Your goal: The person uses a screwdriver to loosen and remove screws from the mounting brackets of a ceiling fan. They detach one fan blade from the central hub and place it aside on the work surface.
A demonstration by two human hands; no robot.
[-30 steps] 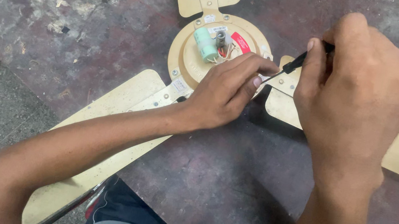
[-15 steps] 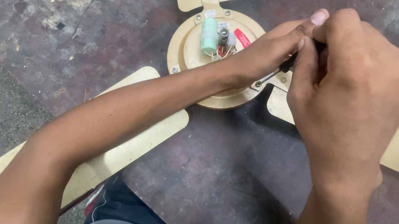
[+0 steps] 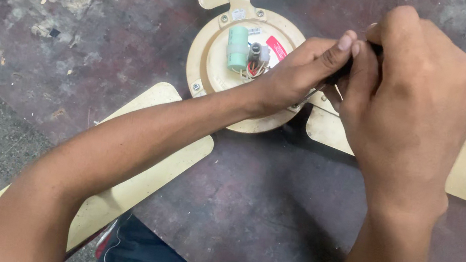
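The fan hub, open on top, holds 1 green capacitor and wires. Both the left hand and right hand clamp a black screwdriver.

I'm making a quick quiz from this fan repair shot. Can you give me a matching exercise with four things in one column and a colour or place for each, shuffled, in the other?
Things:
1. capacitor
2. fan blade
3. screwdriver handle
4. floor

Descriptions:
A. black, gripped in the right hand
B. cream, lying under the left forearm
C. pale green cylinder on the motor hub
D. dark, stained and worn

Pairs: 1-C, 2-B, 3-A, 4-D
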